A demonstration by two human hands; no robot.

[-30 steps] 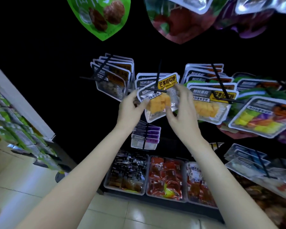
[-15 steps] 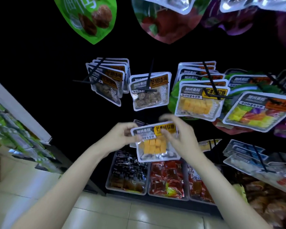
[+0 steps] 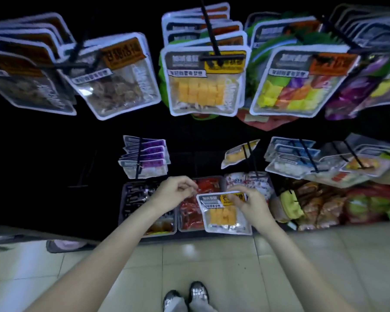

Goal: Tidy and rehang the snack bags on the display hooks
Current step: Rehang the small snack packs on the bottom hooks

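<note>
My right hand (image 3: 249, 203) pinches the yellow-labelled top edge of a clear snack bag of orange mango cubes (image 3: 223, 216), held low in front of the floor bins. My left hand (image 3: 175, 193) hovers just left of the bag with fingers curled, and I cannot tell if it touches the bag. On the hook (image 3: 212, 34) above hangs a matching mango bag (image 3: 203, 86). A further yellow bag (image 3: 236, 154) hangs on a lower hook (image 3: 251, 158).
Bags of brown snacks (image 3: 113, 86) and multicoloured cubes (image 3: 293, 91) hang left and right of the mango row. Purple-labelled bags (image 3: 146, 156) hang lower left, pale ones (image 3: 297, 161) lower right. Bins of red snacks (image 3: 189, 212) sit on the floor. My shoes (image 3: 187, 298) stand on tiles.
The mango bag came off its upper hook and moved down to bin height. My left hand has let go of its corner. My view tilted downward.
</note>
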